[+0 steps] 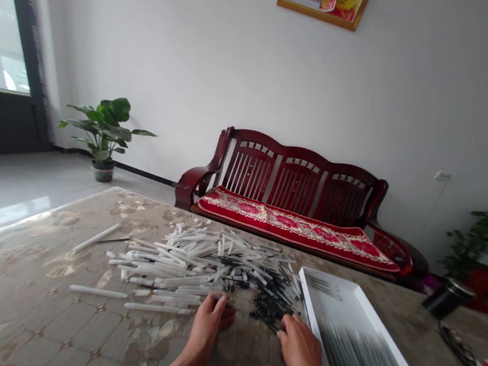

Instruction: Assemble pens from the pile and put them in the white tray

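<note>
A loose heap of white pen barrels (188,260) lies on the patterned table. My left hand (208,322) is at the heap's near edge, thumb and fingers curled together; whatever they pinch is too blurred to make out. Small black pen parts (270,302) are piled at the heap's right side. At the near edge of those black parts is my right hand (299,343), its fingertips closed; I cannot make out what is in them. Just right of that hand stands a shallow white box (370,307) with slim grey-and-black sticks, like pens, laid side by side.
Several stray white barrels (98,291) lie left of the heap. A black cylindrical container (448,298) and a dark cable (457,346) are on the table's right. Beyond the table stand a red wooden bench (297,172) and a potted plant (103,171).
</note>
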The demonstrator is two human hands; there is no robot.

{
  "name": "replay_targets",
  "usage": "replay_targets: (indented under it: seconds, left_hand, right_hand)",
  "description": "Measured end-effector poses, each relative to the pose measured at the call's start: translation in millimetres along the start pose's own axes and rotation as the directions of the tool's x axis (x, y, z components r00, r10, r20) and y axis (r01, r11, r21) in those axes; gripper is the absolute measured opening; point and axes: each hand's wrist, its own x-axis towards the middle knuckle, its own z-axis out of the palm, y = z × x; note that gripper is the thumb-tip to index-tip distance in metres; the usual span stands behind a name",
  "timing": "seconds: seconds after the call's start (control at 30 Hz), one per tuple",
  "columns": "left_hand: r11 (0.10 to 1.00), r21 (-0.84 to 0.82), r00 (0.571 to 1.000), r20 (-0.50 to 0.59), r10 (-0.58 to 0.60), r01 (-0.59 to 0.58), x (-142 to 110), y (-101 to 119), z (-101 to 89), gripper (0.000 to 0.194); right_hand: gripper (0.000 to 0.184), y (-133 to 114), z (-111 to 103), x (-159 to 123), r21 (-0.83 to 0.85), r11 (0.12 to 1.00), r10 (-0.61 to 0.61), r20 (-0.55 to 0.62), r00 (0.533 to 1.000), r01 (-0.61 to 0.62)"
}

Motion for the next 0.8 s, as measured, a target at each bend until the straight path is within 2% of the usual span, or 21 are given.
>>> replay_targets:
  seconds: [0.23,0.43,0.57,0.67,0.8]
  left_hand:
    - [0.998,-0.042,0.999,0.006,-0.037,0.038,1.2,5.8,-1.8,0.035]
    - [0.994,-0.086,0.998,-0.003,-0.066,0.066,0.9,8.3,-1.2,0.027]
    - [0.986,-0.135,0.995,-0.006,-0.098,0.097,-1.0,9.2,0.5,0.022]
    - [0.974,-0.195,0.993,-0.021,-0.117,0.111,-3.2,11.1,2.2,0.018]
    - [0.962,-0.239,0.99,-0.013,-0.142,0.135,-5.6,13.9,3.1,0.015]
  right_hand:
    - [0.013,0.9,1.8,2.4,-0.044,0.998,-0.047,0.045,0.998,0.049]
    - [0.019,2.4,12.0,-0.1,-0.069,0.995,-0.075,0.005,0.997,0.076]
    - [0.014,-3.8,5.4,-1.4,-0.033,0.996,-0.086,-0.079,0.993,0.083]
    - [0.008,-20.7,-6.6,-2.9,0.032,0.99,-0.13,-0.175,0.976,0.137]
    - [0.011,-45.1,-15.7,-3.1,0.118,0.967,-0.189,-0.251,0.949,0.224]
